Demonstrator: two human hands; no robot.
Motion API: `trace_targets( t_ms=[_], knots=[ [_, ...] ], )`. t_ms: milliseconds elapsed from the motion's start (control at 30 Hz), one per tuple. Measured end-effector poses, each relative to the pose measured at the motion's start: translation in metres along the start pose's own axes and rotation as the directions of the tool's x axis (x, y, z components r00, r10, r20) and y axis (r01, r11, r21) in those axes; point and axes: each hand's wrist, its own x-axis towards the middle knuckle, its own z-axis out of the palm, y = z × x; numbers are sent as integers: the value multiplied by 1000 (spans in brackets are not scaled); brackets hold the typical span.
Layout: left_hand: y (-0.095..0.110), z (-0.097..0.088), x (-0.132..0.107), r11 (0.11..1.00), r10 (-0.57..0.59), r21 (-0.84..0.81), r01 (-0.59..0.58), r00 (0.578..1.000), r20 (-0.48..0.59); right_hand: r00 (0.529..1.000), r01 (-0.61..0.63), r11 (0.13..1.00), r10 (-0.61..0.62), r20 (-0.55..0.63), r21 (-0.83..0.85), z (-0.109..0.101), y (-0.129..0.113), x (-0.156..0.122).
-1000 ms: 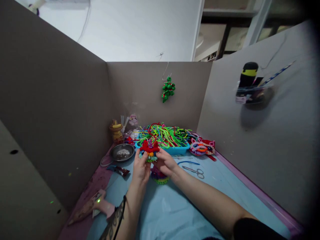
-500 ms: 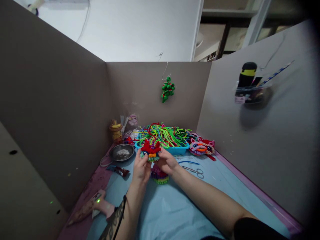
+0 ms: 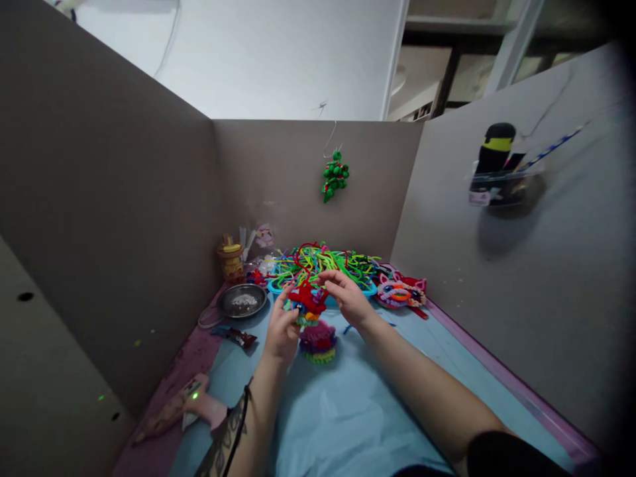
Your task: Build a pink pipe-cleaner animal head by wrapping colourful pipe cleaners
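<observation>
- Left hand (image 3: 282,331): fingers bent and closed on the left side of the red craft piece (image 3: 308,297), thumb across its front.
- Right hand (image 3: 350,299): fingers extended and loosely bent at the upper right edge of the piece. Contact or grip cannot be determined.
- Position of the red craft piece: raised between the hands, in front of the blue tray (image 3: 371,292).
- Purple craft piece (image 3: 318,341) with a yellow-green edge: on the blue sheet (image 3: 338,424), below the held piece.
- Tray contents: a heap of coloured fuzzy strips (image 3: 322,260), rising above the rim.
- Left of the tray: metal bowl (image 3: 226,305) with small pale bits; jar (image 3: 232,265) behind it; brown wrapper (image 3: 241,337) in front.
- Near left: pink glue gun (image 3: 209,405), green light lit, beside the left forearm.
- Right of the tray: pink and orange craft piece (image 3: 396,292).
- Partitions: green ornament (image 3: 336,175) hanging at the rear; clear holder (image 3: 507,187) on the right wall.
- Obstructed: the right forearm covers the middle of a blue strip (image 3: 347,329); the hands and held piece mask part of the tray front.
- Indistinct: items inside the holder; small details of the held piece.
</observation>
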Motion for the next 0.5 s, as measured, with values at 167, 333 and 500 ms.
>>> trace_targets(
  t_ms=[167, 333, 500],
  knots=[
    [-3, 1, -2, 995, -75, 65, 77, 997, -28, 995, 73, 975, -57, 81, -210, 4, -12, -4],
    [-5, -4, -1, 986, -56, 152, 61, 998, -38, 991, 12, 966, 22, 130, -257, 4, -11, -4],
    [-8, -6, 0, 973, -31, 228, 42, 998, -49, 989, -61, 963, 94, 115, -261, 4, -8, -3]
  ],
)
